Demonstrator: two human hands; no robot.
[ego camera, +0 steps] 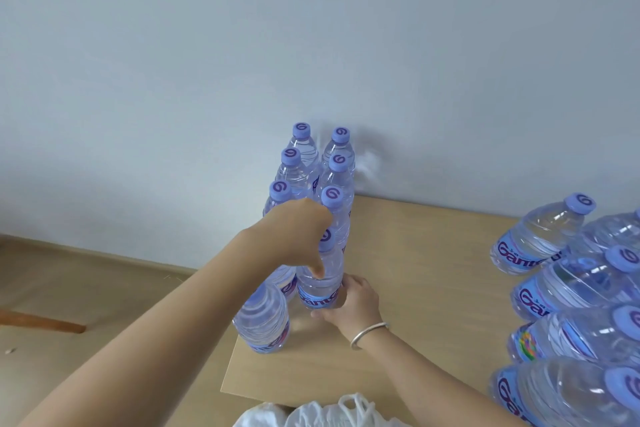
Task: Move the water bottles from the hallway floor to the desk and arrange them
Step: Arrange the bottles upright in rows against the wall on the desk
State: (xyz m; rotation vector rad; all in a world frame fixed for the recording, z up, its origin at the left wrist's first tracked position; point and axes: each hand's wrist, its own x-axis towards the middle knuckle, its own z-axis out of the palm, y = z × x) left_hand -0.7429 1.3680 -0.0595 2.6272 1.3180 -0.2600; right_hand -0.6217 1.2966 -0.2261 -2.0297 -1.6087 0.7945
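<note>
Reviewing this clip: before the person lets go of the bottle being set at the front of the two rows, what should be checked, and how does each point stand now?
1. Front bottle upright: ok, cap up.
2. Base fully on the desk: cannot tell, the right hand hides the foot.
3. In line with the right-hand row: ok, directly in front of it.
4. Both hands steadying it: ok, left hand reaches over with its thumb on the shoulder, right hand grips the label area.
5. Neighbouring bottle near the desk's corner: not ok, it stands close to the edge.
6. Group at right out of the way: ok, a bare stretch of desk lies between.
</note>
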